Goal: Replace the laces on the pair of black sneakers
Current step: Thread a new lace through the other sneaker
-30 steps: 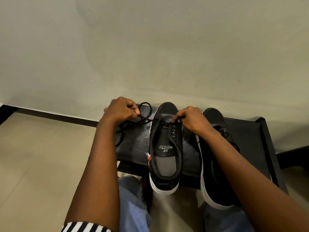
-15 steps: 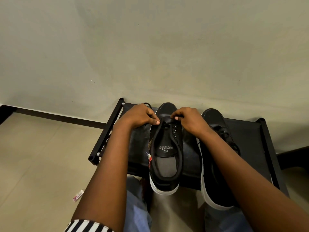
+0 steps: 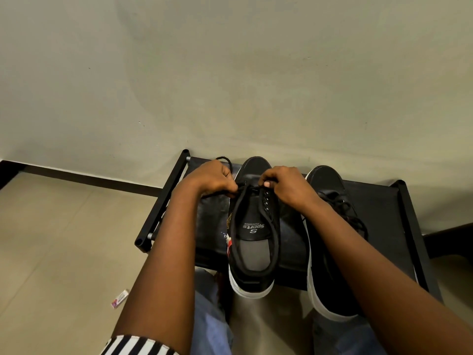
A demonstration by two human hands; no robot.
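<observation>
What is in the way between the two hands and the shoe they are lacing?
Nothing visible. The left hand and the right hand both pinch the black lace right at the front eyelets of the left shoe. The other shoe stands apart to the right on the black rack.

In front of me stands a low black rack [image 3: 163,201] with tubular side rails and a dark flat shelf, pushed against a plain beige wall [image 3: 230,73]. A dark skirting strip [image 3: 89,179] runs along the wall to the rack's left. Left of the rack, on the pale tiled floor [image 3: 51,252], lies 1 small white and pink wrapper [image 3: 119,299]. Nearer me than the rack are my blue jeans [image 3: 210,316] and a black-and-white striped cuff [image 3: 135,345].
</observation>
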